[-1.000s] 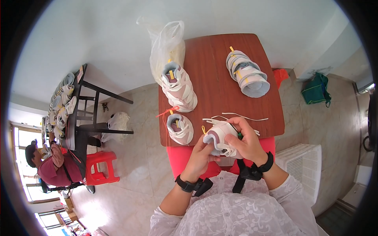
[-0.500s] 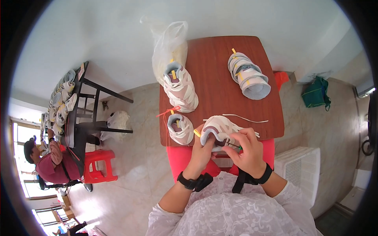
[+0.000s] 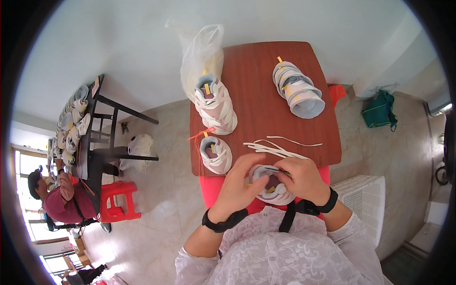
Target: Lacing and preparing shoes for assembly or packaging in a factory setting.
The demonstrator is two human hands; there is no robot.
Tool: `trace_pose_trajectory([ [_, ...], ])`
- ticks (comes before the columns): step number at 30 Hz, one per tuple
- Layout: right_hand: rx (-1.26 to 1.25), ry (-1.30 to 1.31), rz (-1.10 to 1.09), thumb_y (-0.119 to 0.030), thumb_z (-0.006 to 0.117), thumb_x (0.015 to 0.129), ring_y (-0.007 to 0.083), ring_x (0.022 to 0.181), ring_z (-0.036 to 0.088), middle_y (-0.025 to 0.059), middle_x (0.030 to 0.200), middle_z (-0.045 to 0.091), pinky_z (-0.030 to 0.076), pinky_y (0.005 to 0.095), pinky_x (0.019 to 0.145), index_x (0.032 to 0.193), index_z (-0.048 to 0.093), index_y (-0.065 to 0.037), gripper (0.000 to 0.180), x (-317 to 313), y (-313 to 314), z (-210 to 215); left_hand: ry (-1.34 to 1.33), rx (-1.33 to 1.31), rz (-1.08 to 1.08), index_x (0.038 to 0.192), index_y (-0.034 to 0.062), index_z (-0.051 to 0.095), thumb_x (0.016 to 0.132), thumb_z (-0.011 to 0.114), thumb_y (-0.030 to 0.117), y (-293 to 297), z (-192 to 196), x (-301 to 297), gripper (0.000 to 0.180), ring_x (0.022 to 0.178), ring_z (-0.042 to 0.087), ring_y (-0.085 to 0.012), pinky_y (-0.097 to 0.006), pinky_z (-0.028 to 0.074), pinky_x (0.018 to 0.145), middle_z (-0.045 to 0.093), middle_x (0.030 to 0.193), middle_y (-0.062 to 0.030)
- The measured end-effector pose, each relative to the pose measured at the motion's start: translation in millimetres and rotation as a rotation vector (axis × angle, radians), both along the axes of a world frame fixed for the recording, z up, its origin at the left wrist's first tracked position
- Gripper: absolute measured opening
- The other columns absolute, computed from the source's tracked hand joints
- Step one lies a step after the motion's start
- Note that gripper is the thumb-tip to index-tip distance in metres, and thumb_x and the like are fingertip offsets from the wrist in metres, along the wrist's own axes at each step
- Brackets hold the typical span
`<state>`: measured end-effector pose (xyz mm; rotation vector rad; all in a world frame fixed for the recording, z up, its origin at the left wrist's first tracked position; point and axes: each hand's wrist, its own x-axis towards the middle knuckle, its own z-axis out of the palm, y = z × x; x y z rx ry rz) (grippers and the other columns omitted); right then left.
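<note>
At the near table edge a pale pink and white shoe upper (image 3: 281,195) is turned with its opening and purple lining toward me. My left hand (image 3: 240,183) is closed round its left side, thumb inside the opening. In my right hand (image 3: 305,178), fingers pinch a thin dark tool (image 3: 273,169) with a green part, its shaft across the upper's far rim. Part of the tool is hidden by the fingers. Flat white laces (image 3: 273,150) spread over the table just beyond both hands.
On the brown table (image 3: 256,95), stacked laced uppers (image 3: 216,111), a single upper (image 3: 216,159) and a red string (image 3: 204,133) lie left; nested uppers (image 3: 299,92) lie right. A plastic bag (image 3: 204,50) stands behind. A white basket (image 3: 363,199) is right; a person (image 3: 66,199) sits far left.
The shoe upper has been drawn toward me and turned, its opening now facing me. Both hands moved with it, and more white laces now show stretched on the table.
</note>
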<state>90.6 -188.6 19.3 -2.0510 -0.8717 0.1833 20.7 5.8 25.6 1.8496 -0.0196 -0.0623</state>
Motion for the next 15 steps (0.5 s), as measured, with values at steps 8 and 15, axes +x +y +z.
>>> trace_pose_trajectory([
  [8, 0.053, -0.050, -0.005, -0.006, 0.070, 0.072, 0.0269, 0.070, 0.065, 0.0094, 0.086, 0.067, 0.050, 0.0348, 0.057, 0.092, 0.065, -0.006, 0.020, -3.4, 3.0, 2.4, 0.281, 0.096, -0.008, 0.100, -0.0040, 0.060, 0.083, 0.051, 0.001, -4.5, 23.4, 10.1, 0.020, 0.079, 0.070, -0.0293, -0.037, 0.053, 0.070, 0.068, 0.090, -0.0209],
  [15, 0.286, 0.145, -0.057, -0.010, 0.070, 0.080, 0.0214, 0.089, 0.064, 0.0100, 0.103, 0.063, 0.051, 0.0319, 0.074, 0.108, 0.062, -0.002, 0.031, 10.9, -19.9, 6.6, -0.014, 0.143, 0.133, 0.105, -0.0032, 0.060, 0.083, 0.042, -0.009, -7.9, 15.5, 0.9, 0.029, 0.087, 0.065, -0.0175, -0.029, 0.051, 0.076, 0.067, 0.098, -0.0137],
])
